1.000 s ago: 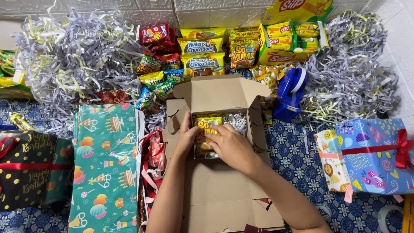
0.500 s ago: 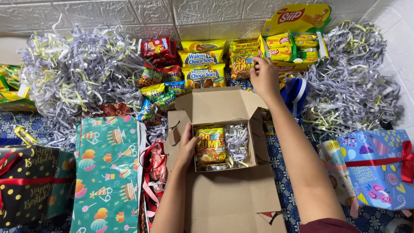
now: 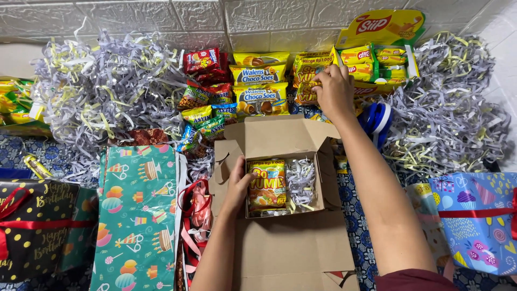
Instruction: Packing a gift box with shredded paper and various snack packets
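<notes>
Heaps of shredded paper (image 3: 107,91) bank the floor on both sides of the work, the right heap (image 3: 447,113) lying past the reaching arm. A sheet of green party wrapping paper (image 3: 137,215) lies left of the open cardboard box (image 3: 283,140); a black dotted gift (image 3: 29,226) sits at the far left and a blue wrapped gift (image 3: 479,221) at the right. Rows of snack packets (image 3: 258,81) line the wall behind the box. Inside it an orange snack packet (image 3: 266,183) lies beside shredded filling. The left hand (image 3: 237,186) rests open on the box's left wall, touching that packet. The right hand (image 3: 334,91) curls its fingers onto a yellow packet (image 3: 308,81) in the row. A blue tape dispenser (image 3: 377,121) peeks from behind the right forearm.
</notes>
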